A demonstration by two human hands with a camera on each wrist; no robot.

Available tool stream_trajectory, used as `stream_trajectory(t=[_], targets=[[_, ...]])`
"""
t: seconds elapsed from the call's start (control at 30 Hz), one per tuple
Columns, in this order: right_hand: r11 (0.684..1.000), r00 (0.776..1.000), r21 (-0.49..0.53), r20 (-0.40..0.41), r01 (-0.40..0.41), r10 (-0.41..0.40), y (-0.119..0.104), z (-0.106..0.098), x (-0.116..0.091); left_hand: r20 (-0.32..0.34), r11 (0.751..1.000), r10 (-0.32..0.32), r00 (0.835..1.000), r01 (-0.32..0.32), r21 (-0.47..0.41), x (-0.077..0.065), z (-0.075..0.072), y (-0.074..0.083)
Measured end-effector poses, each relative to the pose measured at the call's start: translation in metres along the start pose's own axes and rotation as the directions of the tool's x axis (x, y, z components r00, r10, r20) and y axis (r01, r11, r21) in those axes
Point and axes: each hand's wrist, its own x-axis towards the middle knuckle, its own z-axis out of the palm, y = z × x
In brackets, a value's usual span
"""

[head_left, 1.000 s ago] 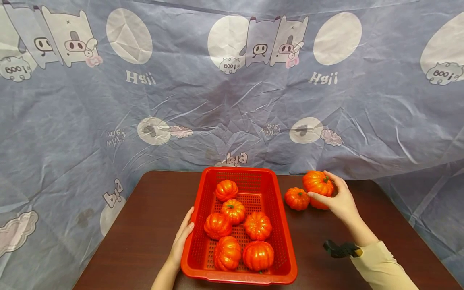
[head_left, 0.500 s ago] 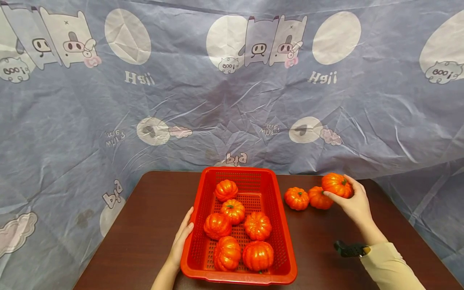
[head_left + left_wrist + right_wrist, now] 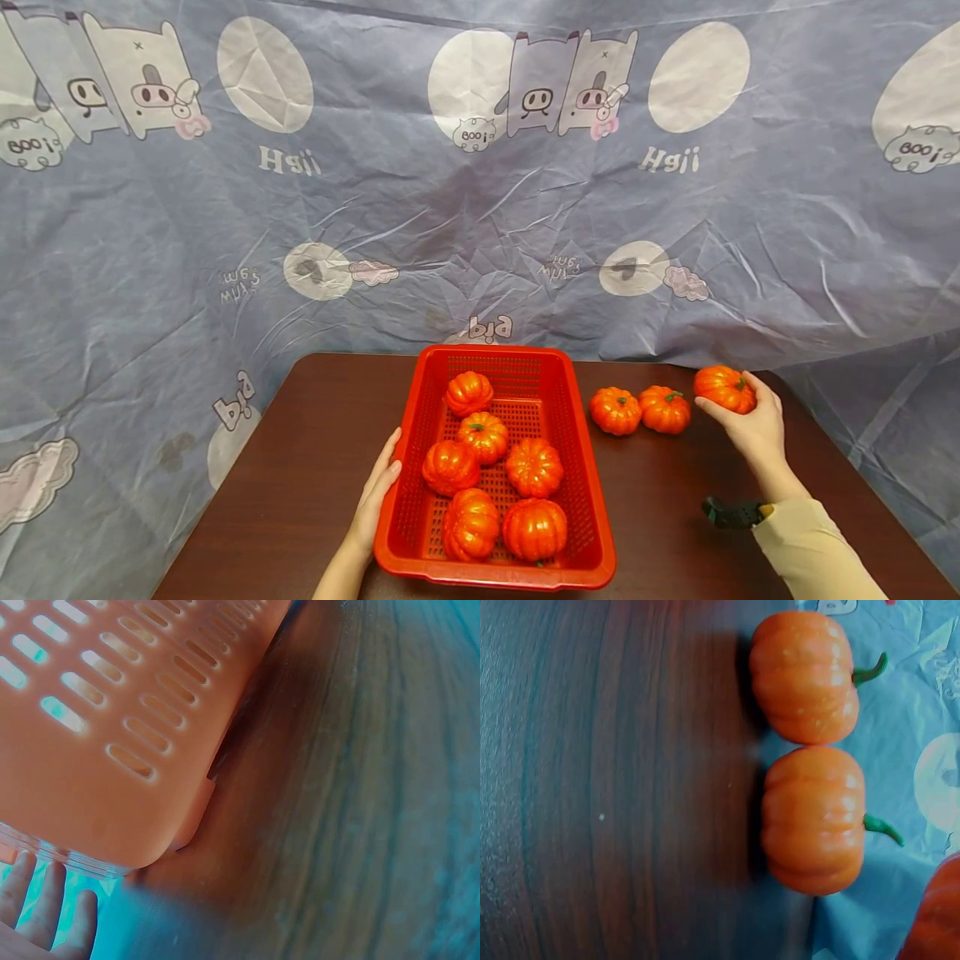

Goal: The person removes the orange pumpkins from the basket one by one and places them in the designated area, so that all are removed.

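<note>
At the table's far right, my right hand [image 3: 761,433] holds a small orange pumpkin [image 3: 718,388] between thumb and fingers. A slice of this pumpkin [image 3: 939,922] shows at the right wrist view's lower right corner. Left of it, two more pumpkins, one nearer the basket [image 3: 615,411] and one nearer my hand [image 3: 665,410], sit side by side on the table. My left hand [image 3: 371,504] rests against the left side of a red plastic basket [image 3: 495,573], fingers straight. Several pumpkins [image 3: 534,468] lie inside the basket. The left wrist view shows fingertips [image 3: 52,889] at the basket's slotted wall.
The dark brown wooden table [image 3: 300,467] ends at the back against a hanging grey-blue printed cloth [image 3: 480,200]. A black device [image 3: 731,513] is strapped to my right wrist, at the sleeve's cuff.
My right hand has carried its pumpkin to the right and slightly down, away from above the two table pumpkins, uncovering the second one. The left hand and basket have stayed in place.
</note>
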Motion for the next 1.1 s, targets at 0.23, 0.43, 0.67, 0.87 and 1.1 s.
stream_trajectory(t=[0.23, 0.43, 0.67, 0.87, 1.1], targets=[[1.000, 1.000, -0.010, -0.004, -0.029, 0.029, 0.011, 0.001, 0.003, -0.004, 1.000, -0.007, 1.000, 0.007, 0.010, 0.000, 0.000, 0.000], [0.997, 0.997, -0.024, 0.007, -0.074, 0.074, 0.020, 0.005, 0.006, 0.006, 1.000, -0.003, 1.000, 0.003, 0.013, -0.001, 0.000, 0.002], [0.995, 0.995, -0.031, 0.017, -0.096, 0.097, 0.032, 0.012, 0.008, 0.009, 1.000, -0.005, 1.000, 0.005, 0.002, -0.001, 0.001, 0.003], [0.992, 0.993, -0.046, 0.029, -0.115, 0.117, 0.042, 0.017, 0.007, 0.000, 1.000, -0.001, 1.000, 0.001, 0.017, -0.001, 0.002, 0.003], [0.990, 0.991, -0.070, 0.050, -0.119, 0.123, 0.047, 0.021, 0.005, -0.015, 0.999, 0.002, 1.000, -0.001, 0.038, -0.001, 0.002, 0.003]])
